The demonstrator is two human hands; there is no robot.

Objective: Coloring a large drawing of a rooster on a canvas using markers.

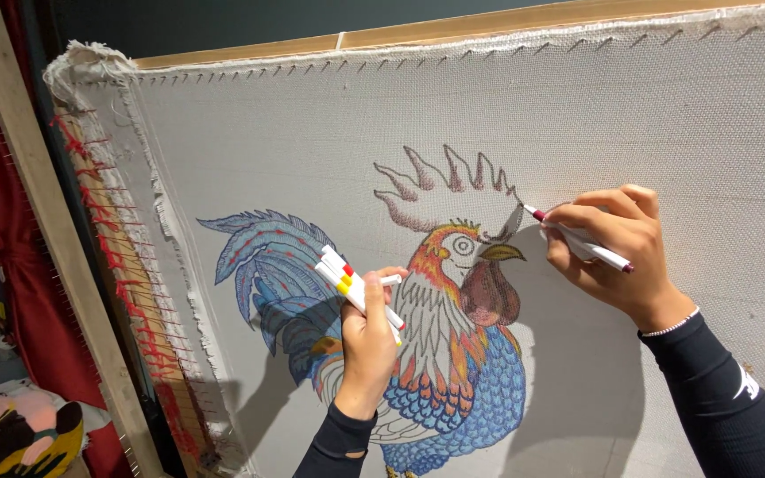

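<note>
- While the rooster drawing [440, 319] has its body coloured, the comb is only outlined
- right hand [617, 252] grips a red marker [577, 237] at the comb
- left hand [369, 341] clutches spare markers [356, 290] over its tail

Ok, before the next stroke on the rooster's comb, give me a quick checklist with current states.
1. Marker grip: right hand holds the red-tipped marker firmly. Ok.
2. Tip placement: tip sits at the right end of the comb outline, on the canvas. Ok.
3. Cap off: bare tip shows. Ok.
4. Spare markers: left hand grips a bundle of markers, resting against the rooster drawing. Whether any spare is uncapped: cannot tell.
5. Canvas tension: cloth laced flat to the wooden frame with red thread on the left. Ok.
6. Comb fill: outline only partly coloured. Not ok.
</note>
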